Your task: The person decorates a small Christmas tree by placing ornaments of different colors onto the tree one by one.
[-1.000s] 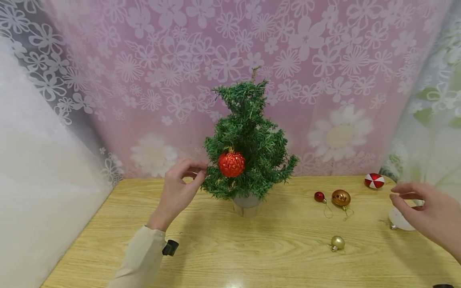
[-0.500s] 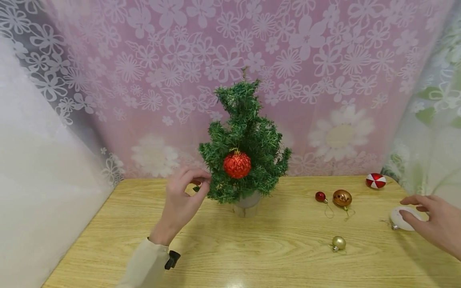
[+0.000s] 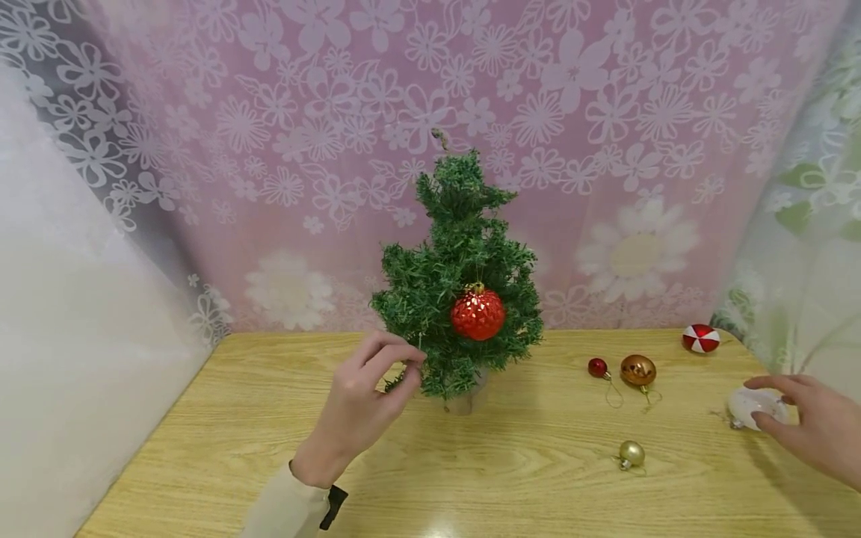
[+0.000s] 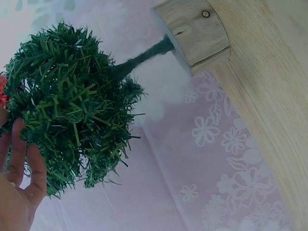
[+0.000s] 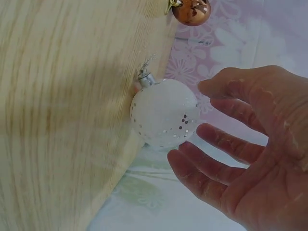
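A small green artificial Christmas tree point(image 3: 464, 239) stands on the table with a red textured bauble point(image 3: 478, 312) hanging from its front. At the tree's lower left, my left hand point(image 3: 366, 400) pinches a branch tip between thumb and fingers. The left wrist view shows the tree's bushy branches point(image 4: 77, 101) beside those fingers, and its wooden base point(image 4: 197, 36). Over on the right, my right hand point(image 3: 810, 426) hovers at a white bauble point(image 5: 164, 113) with silver dots. Its fingers point(image 5: 231, 142) are spread loosely around the bauble's near side; the right wrist view shows no firm grip.
Between tree and right hand lie a small dark red bauble point(image 3: 597, 367), a copper bauble point(image 3: 637, 370) and a small gold bauble point(image 3: 631, 453). A red-and-white bauble point(image 3: 701, 338) lies near the back right edge of the wooden table point(image 3: 471, 471). A flowered curtain point(image 3: 323, 149) hangs behind.
The tree has turned, carrying the red bauble to the right. My left hand has moved right and nearer with the branch. My right hand has lowered to the white bauble.
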`<state>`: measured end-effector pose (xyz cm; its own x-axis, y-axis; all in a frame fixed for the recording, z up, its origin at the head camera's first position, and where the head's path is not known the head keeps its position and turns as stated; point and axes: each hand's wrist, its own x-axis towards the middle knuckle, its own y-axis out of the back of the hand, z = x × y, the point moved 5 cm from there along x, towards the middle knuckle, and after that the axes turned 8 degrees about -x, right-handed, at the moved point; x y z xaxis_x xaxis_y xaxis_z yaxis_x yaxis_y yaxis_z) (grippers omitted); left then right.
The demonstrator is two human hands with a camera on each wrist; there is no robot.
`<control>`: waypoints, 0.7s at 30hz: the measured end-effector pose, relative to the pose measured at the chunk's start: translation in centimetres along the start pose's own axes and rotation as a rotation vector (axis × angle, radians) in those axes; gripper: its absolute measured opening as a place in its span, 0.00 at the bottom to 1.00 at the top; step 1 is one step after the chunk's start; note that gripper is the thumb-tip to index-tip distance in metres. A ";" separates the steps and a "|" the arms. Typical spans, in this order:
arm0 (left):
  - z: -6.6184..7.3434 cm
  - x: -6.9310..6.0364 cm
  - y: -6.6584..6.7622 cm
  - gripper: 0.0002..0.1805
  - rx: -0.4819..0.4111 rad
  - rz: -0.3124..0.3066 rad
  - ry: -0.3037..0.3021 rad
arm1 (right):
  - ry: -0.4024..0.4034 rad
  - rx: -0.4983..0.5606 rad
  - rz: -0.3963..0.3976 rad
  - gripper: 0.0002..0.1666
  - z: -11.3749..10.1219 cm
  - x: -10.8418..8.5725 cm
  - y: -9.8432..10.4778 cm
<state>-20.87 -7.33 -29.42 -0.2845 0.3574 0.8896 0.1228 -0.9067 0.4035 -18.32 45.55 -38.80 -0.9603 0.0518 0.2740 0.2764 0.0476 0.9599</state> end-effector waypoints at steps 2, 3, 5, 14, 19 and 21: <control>0.3 0.0 -0.3 0.11 0.012 -0.014 -0.007 | 0.023 -0.010 -0.013 0.22 0.1 0.0 -0.2; 0.5 -0.1 -0.5 0.11 0.019 -0.024 -0.007 | 0.033 -0.011 -0.024 0.22 0.1 0.1 -0.3; 0.8 -0.1 -0.8 0.10 0.040 -0.042 -0.008 | 0.050 -0.012 -0.040 0.22 0.2 0.1 -0.5; 2.5 0.3 -2.4 0.09 0.199 -0.033 -0.017 | 0.076 -0.022 -0.077 0.26 0.4 0.2 -1.2; 3.0 0.4 -3.5 0.09 0.242 -0.023 -0.036 | 0.073 -0.023 -0.086 0.27 0.3 0.1 -1.2; 3.3 0.5 -4.0 0.09 0.280 -0.007 -0.063 | 0.070 -0.021 -0.097 0.27 0.3 0.1 -1.1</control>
<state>-18.40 -2.82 -29.90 -0.2276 0.3850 0.8944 0.3812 -0.8100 0.4457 -18.75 45.76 -39.87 -0.9830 -0.0220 0.1825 0.1819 0.0284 0.9829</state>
